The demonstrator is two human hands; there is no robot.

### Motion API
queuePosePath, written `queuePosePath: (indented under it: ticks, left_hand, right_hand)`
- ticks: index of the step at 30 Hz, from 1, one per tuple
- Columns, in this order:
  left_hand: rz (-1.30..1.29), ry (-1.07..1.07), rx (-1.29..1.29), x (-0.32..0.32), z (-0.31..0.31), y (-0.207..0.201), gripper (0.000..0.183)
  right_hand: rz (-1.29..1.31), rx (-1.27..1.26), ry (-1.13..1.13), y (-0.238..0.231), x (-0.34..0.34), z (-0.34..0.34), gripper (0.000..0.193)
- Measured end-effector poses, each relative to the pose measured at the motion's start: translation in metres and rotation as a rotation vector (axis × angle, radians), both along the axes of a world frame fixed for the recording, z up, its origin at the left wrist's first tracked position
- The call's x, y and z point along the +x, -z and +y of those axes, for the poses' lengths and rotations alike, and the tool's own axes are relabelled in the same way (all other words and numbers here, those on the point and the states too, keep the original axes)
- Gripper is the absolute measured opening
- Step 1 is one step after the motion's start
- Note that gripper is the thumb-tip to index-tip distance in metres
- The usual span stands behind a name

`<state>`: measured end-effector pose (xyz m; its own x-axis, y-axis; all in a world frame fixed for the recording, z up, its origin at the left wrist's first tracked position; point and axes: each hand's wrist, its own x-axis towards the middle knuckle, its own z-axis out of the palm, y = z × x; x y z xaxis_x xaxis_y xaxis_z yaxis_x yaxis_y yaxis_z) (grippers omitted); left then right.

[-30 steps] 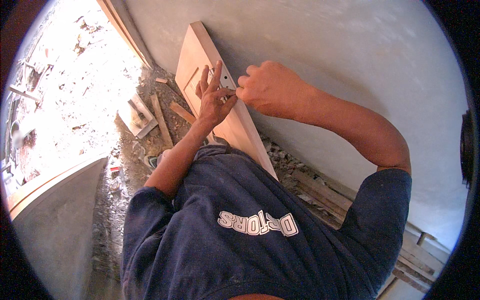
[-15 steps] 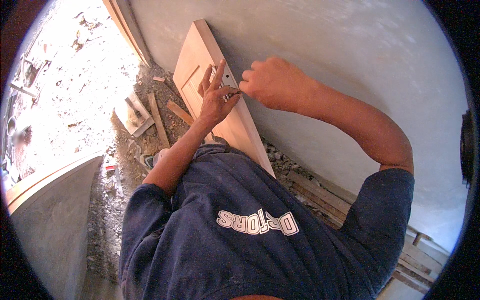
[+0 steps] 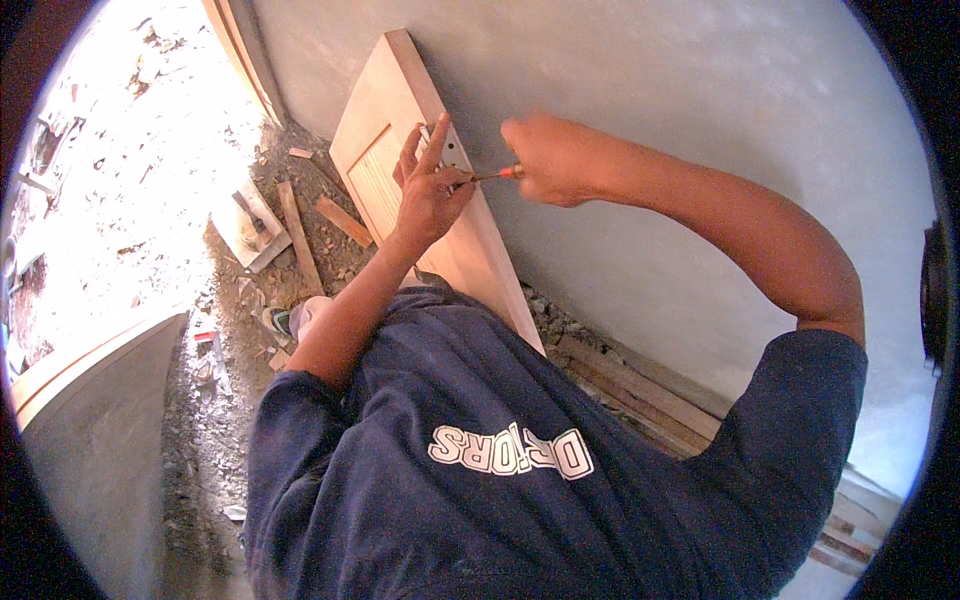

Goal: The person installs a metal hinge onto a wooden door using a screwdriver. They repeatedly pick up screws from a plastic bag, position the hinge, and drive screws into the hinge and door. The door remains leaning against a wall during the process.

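Note:
A light wooden door panel (image 3: 372,105) stands on edge, leaning near the grey wall. On its narrow edge sits a metal hinge (image 3: 452,152) with dark screw holes. My left hand (image 3: 432,195) rests at that hinge, thumb and index finger pinched together while the other fingers stretch up. What lies in the pinch is too small to make out. My right hand (image 3: 560,160) is closed on a screwdriver (image 3: 508,173) with a red-orange handle part showing. Its thin shaft points left, the tip ending at my left fingertips against the door's edge.
A plastered wall (image 3: 650,80) rises close behind the door. Wood strips (image 3: 298,235), a board with a brush-like tool (image 3: 250,228) and rubble lie on the ground at left. Long planks (image 3: 640,395) run along the wall's foot. A curved grey partition (image 3: 100,440) stands at lower left.
My right hand has drawn back to the right from the hinge, bringing the screwdriver's shaft into sight. My left hand keeps its pinch at the hinge.

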<state>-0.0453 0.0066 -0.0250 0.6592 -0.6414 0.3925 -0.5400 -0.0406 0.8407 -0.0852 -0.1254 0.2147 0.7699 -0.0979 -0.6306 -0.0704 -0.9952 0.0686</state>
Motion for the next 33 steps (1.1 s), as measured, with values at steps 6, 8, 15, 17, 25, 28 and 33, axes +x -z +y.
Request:
queuePosePath:
  ticks: [6,8,15,17,25,28,33]
  left_hand:
    - [0.009,-0.002,0.000,-0.003,0.002,-0.006,0.012]
    - [-0.001,-0.004,0.001,-0.003,0.002,-0.005,0.012]
    - [0.012,0.008,-0.017,0.000,-0.001,-0.004,0.014]
    - [0.019,0.009,0.009,0.000,0.000,-0.005,0.014]
    - [-0.015,-0.008,-0.036,-0.002,0.000,-0.005,0.016]
    - [-0.020,0.000,0.001,-0.002,-0.001,-0.004,0.016]
    - [-0.006,0.003,0.006,-0.001,0.000,-0.006,0.015]
  right_hand:
    - [-0.073,-0.074,-0.522,-0.017,-0.017,0.005,0.013]
    - [-0.042,-0.099,-0.577,-0.016,-0.016,0.005,0.013]
    - [0.348,-0.006,0.312,-0.011,0.022,-0.006,0.025]
    - [0.263,0.006,0.291,-0.013,0.016,-0.002,0.025]
    - [-0.072,-0.036,-0.518,-0.015,-0.019,-0.007,0.016]
    - [0.006,-0.047,-0.398,-0.010,-0.016,-0.005,0.018]
    - [0.227,0.072,0.392,-0.007,0.014,-0.009,0.026]
